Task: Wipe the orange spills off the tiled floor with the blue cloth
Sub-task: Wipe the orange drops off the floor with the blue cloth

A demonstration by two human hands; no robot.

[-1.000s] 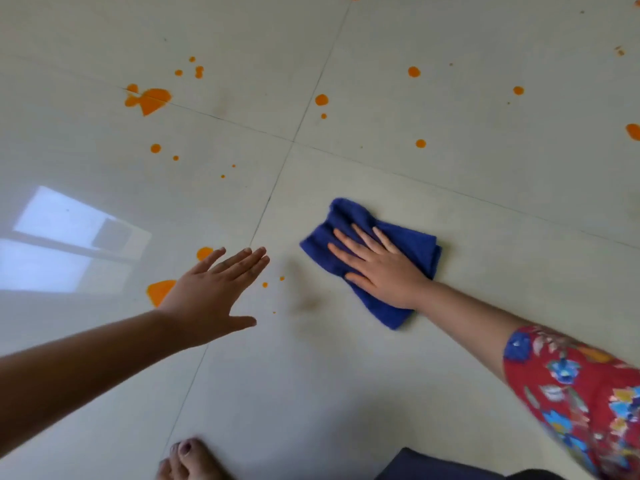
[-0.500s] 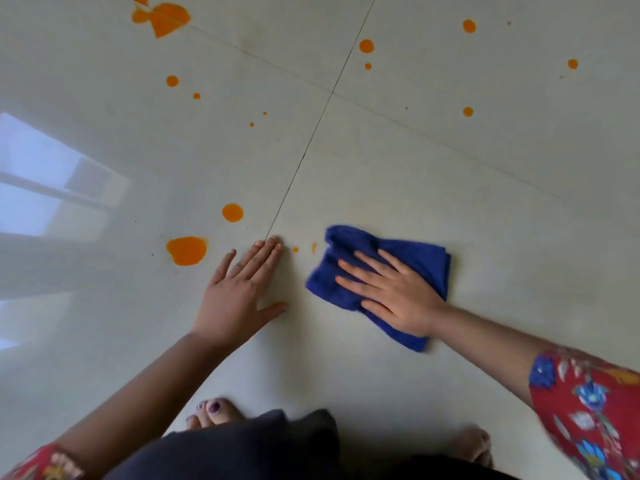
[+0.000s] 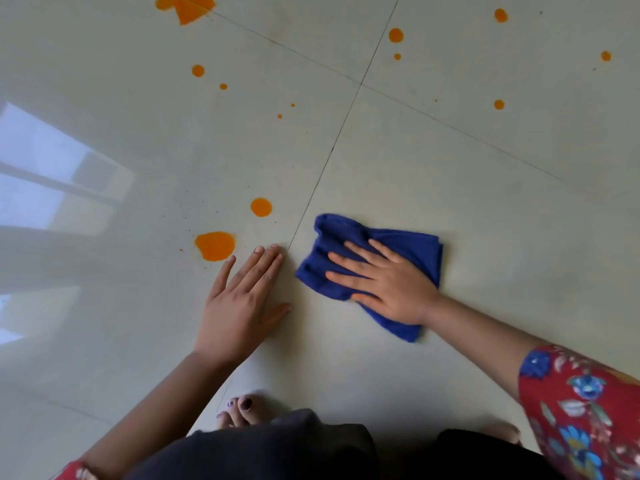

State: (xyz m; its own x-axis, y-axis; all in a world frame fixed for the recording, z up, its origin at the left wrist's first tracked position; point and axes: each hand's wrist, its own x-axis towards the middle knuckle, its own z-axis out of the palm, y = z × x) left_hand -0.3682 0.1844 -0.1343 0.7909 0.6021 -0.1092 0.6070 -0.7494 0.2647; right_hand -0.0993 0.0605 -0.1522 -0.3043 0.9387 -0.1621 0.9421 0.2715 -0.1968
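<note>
While our right hand (image 3: 388,285) presses the blue cloth (image 3: 408,251) flat, fingers spread, our left hand (image 3: 242,299) rests open on the floor tile (image 3: 138,323), largest orange spill (image 3: 215,245) at its 11 o'clock.

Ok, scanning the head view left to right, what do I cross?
Window reflection → big spill → left hand → cloth → sleeve.

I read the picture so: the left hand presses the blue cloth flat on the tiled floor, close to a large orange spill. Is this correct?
Not quite. The head view shows the right hand pressing the blue cloth flat on the tiled floor, close to a large orange spill. The left hand lies open on bare tile.
</note>
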